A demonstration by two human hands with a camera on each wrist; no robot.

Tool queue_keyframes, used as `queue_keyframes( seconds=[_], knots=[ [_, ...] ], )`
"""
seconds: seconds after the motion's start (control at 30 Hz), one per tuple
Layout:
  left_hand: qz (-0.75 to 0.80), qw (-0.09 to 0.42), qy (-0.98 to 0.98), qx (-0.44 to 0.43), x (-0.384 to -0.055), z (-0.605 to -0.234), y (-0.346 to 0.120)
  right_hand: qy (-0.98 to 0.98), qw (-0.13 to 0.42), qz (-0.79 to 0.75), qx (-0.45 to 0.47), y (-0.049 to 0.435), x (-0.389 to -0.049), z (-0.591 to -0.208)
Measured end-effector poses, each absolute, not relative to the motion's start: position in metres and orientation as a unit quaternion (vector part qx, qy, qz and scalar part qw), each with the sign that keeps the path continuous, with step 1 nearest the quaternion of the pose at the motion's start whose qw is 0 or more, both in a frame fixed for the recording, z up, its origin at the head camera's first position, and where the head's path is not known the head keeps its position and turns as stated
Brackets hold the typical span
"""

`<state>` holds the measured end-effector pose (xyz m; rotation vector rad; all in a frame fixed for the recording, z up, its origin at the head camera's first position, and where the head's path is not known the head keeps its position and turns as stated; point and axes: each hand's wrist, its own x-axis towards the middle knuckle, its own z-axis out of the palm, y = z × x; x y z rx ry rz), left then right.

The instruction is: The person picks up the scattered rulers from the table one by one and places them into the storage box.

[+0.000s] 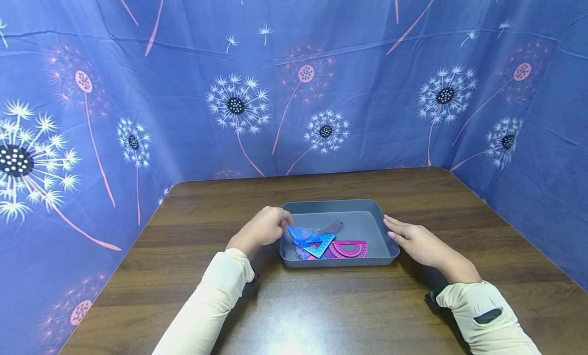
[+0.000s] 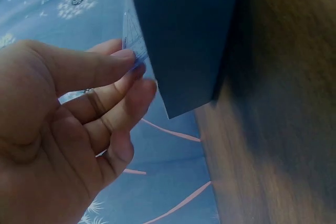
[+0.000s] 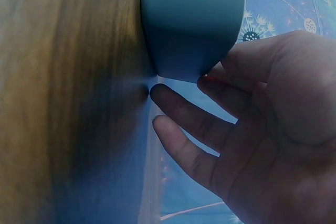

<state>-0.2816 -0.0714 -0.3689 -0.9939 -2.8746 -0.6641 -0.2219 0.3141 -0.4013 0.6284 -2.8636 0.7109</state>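
Note:
A grey rectangular tray (image 1: 340, 263) lies on the table and holds several plastic drawing tools. At its left rim my left hand (image 1: 265, 226) pinches a see-through blue set square (image 1: 327, 243) by one corner. The left wrist view shows part of this set square (image 2: 131, 38) between thumb and fingers, beside the tray wall (image 2: 184, 40). A pink protractor (image 1: 360, 249) lies near the tray's front right. Fairly straight fingers of my right hand (image 1: 415, 241) touch the tray's right edge; in the right wrist view they are spread by the tray corner (image 3: 194, 24).
Under the set square are other clear and purple pieces, partly hidden. A greyish see-through piece (image 1: 334, 226) lies farther back in the tray. The brown wooden table (image 1: 206, 207) ends at a blue dandelion-patterned cloth (image 1: 275, 110) behind and at both sides.

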Motion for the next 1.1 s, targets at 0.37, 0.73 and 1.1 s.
queue_keyframes(
  seconds=[0.37,0.73,1.1],
  knots=[
    [-0.152,0.007,-0.941,-0.303,-0.276,-0.375,-0.065,-0.946,0.065,0.239,0.207,0.313,-0.221,-0.400],
    [-0.135,0.016,-0.939,-0.315,-0.277,-0.382,-0.065,-0.945,0.064,0.241,0.210,0.311,-0.220,-0.398],
    [-0.110,0.026,-0.943,-0.312,-0.276,-0.385,-0.063,-0.948,0.062,0.233,0.208,0.313,-0.220,-0.401]
  ],
)
